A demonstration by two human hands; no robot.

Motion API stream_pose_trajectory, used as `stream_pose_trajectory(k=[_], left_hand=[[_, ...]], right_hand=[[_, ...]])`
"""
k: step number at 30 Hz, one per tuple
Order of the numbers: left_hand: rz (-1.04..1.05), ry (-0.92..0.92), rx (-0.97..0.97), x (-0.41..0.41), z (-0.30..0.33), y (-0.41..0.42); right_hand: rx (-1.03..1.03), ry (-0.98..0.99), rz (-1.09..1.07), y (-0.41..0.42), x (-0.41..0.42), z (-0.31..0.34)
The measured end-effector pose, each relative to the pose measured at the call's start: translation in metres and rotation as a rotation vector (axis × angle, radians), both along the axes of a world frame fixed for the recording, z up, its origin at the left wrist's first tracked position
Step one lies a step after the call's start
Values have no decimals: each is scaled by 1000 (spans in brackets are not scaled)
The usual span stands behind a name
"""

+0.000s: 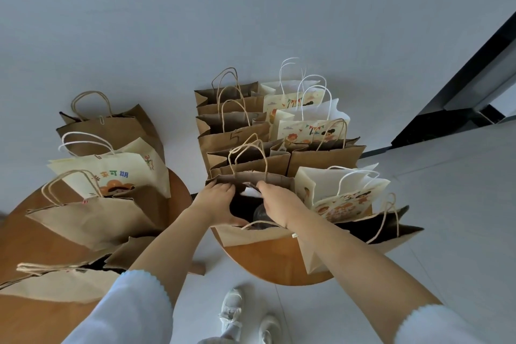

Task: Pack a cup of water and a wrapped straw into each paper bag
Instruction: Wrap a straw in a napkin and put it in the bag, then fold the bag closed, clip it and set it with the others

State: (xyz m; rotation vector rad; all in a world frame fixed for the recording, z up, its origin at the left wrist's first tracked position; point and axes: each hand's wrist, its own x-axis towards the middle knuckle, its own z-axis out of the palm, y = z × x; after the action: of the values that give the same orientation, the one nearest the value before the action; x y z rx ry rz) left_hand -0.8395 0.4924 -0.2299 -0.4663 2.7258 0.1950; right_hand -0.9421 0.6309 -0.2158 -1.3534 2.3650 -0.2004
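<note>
**Brown paper bag held open on the right-hand table**

Brown kraft paper makes up the bag [252,234] at the middle of the view, and both hands are at its mouth. The left hand [216,202] has its fingertips hooked over the far rim at about 10 o'clock of the opening, with the thumb down at the near side, so it grips the bag's left edge. The right hand [275,204] pinches the far rim at about 12 o'clock, fingers curled over the paper, its wrist crossing the opening toward 4 o'clock. Between the two hands the mouth gapes, dark inside. A clear cup [261,216] shows in the gap just beside the right hand; whether it holds water cannot be told. Something white [249,192] lies at the far rim inside the bag; too unclear to call it a straw.

This bag stands at the near edge of a round wooden table [279,265]. Beyond it, toward 12 o'clock, more brown bags [237,138] stand in rows, one marked with a 5, and cream printed bags [307,127] crowd toward 1 and 3 o'clock. At 9 o'clock a second wooden table [33,246] carries further brown and cream bags [111,173]. Pale sleeves [134,313] cover both upper arms, and white shoes [231,313] show on the grey floor at 6 o'clock.
</note>
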Motion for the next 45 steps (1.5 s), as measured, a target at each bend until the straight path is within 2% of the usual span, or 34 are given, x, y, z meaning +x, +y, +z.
stream_pose_trajectory(k=[3, 6, 11, 16, 22, 28, 36, 45], left_hand=[[20, -25, 21, 1, 2, 0], [-1, -62, 19, 3, 6, 0], [-32, -8, 17, 4, 20, 1], [-43, 66, -88, 10, 39, 2], [152, 76, -189, 22, 64, 16], [388, 241, -189, 59, 97, 32], [718, 345, -307, 191, 156, 23], [1114, 326, -427, 435, 182, 25]], right_hand=[[152, 65, 83, 9, -4, -10], [195, 61, 120, 11, -2, -17], [53, 156, 213, 2, -6, -1], [-93, 236, 226, 2, -13, 34], [-166, 268, 338, 8, -15, 64], [-285, 320, 461, -15, 8, 92], [-275, 301, 710, -87, 133, 148], [-362, 218, 995, -133, 375, 173]])
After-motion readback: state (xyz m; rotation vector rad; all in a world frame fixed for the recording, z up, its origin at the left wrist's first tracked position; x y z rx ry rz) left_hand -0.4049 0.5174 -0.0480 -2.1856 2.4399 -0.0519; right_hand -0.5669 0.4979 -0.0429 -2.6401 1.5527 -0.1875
